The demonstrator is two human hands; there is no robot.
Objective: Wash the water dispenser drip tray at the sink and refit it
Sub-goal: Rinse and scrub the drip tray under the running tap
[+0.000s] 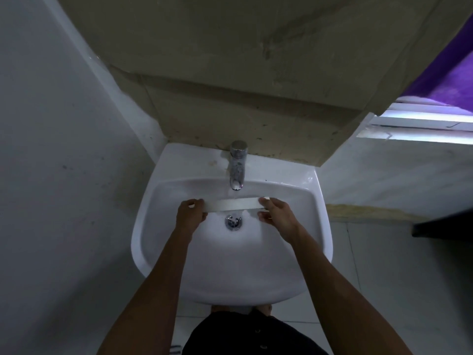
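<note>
While water runs from the tap [238, 165] at the far edge of the sink [163, 254], a person holds the white drip tray [231, 204] level across the bowl, right under the stream. At the far left stands a pale wall [51, 149]. Next comes the left hand [190, 212], its fingers curled round the left end of the tray, thumb on the near side. The tray runs crosswise between the two hands, above the metal drain [233, 222], which lies just nearer in the bowl; water falls past the tray's near edge onto it. The right hand [275, 211] grips the right end, fingers wrapped over the far edge and thumb tucked beneath the near one. Both hands are well apart, each clamped on its own end of the tray. Behind the tap rises a beige tiled wall [243, 85]. Farther right a window frame [422, 124] shows, with purple cloth [448, 80] above it.
</note>
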